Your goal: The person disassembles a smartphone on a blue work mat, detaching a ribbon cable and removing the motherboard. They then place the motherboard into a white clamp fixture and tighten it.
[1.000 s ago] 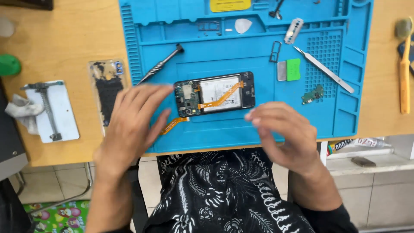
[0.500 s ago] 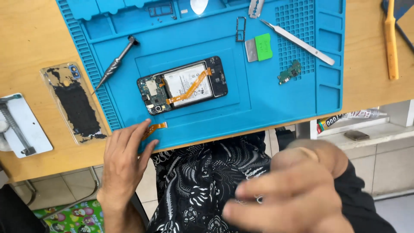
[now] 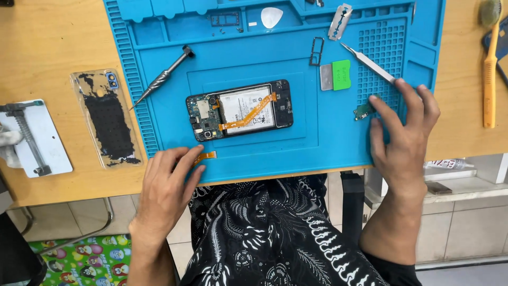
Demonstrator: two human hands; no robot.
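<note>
An opened phone (image 3: pixel 239 109) with its battery and orange flex cable showing lies in the middle of a blue repair mat (image 3: pixel 159 132). My left hand (image 3: pixel 166 188) rests flat at the mat's near edge, fingertips touching a small orange flex strip (image 3: pixel 206 156). My right hand (image 3: pixel 403 135) lies on the mat's right side, fingers spread, beside a small green circuit piece (image 3: pixel 363 112) and at the handle end of metal tweezers (image 3: pixel 368 62). Neither hand grips anything.
A screwdriver (image 3: pixel 161 77), a metal scraper with a green grip (image 3: pixel 335 75), a razor blade (image 3: pixel 339 21) and a white pick (image 3: pixel 271 17) lie on the mat. The phone's back cover (image 3: pixel 107 119) and a white clamp tool (image 3: pixel 33 137) sit on the wooden table; a yellow brush (image 3: pixel 490 69) lies at right.
My right hand went from near my lap up onto the mat's right side. My left hand slid back to the mat's near edge by the orange strip. The view shifted.
</note>
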